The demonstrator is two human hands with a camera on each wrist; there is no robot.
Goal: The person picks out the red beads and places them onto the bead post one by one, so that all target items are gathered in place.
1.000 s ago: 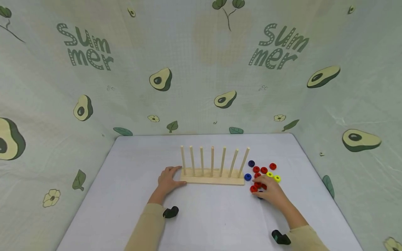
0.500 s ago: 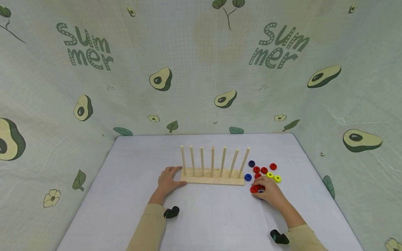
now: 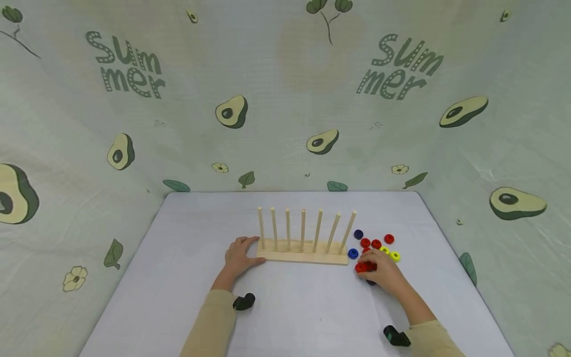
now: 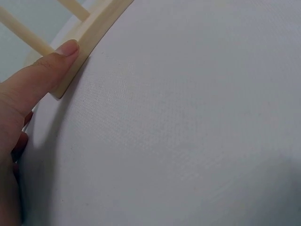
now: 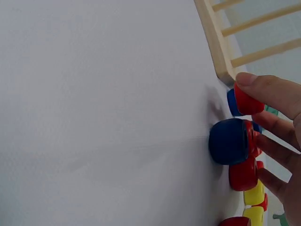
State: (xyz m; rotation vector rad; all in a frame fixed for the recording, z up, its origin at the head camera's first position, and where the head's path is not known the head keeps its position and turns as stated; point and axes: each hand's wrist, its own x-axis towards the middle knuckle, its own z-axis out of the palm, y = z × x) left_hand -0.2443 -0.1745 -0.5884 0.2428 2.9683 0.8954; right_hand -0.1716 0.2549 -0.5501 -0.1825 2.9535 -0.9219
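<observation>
My left hand [image 3: 238, 256] holds the left end of a wooden peg rack [image 3: 303, 257], thumb on the front of its base and fingers reaching round behind. The rack stands upright with several bare pegs. Beyond its right end, my right hand [image 3: 387, 271] pinches a red bead [image 5: 248, 102] between thumb and index finger. In the right wrist view this bead overlaps a blue bead [image 5: 232, 102] near the rack's corner. Just under the same hand lie a dark blue bead [image 5: 228, 141] and a red bead [image 5: 243, 175]; the palm partly hides the pile in the head view.
More beads lie loose right of the rack: a dark blue bead [image 3: 359, 234], a blue bead [image 3: 353, 254], several red ones and yellow beads [image 3: 394, 256]. A white table [image 3: 285, 312] carries everything. A printed cloth [image 3: 267, 144] surrounds its back and sides.
My right thumb and index finger have closed on the red bead, which has risen slightly. The left hand and the rack have stayed in place. The head view has shifted a little.
</observation>
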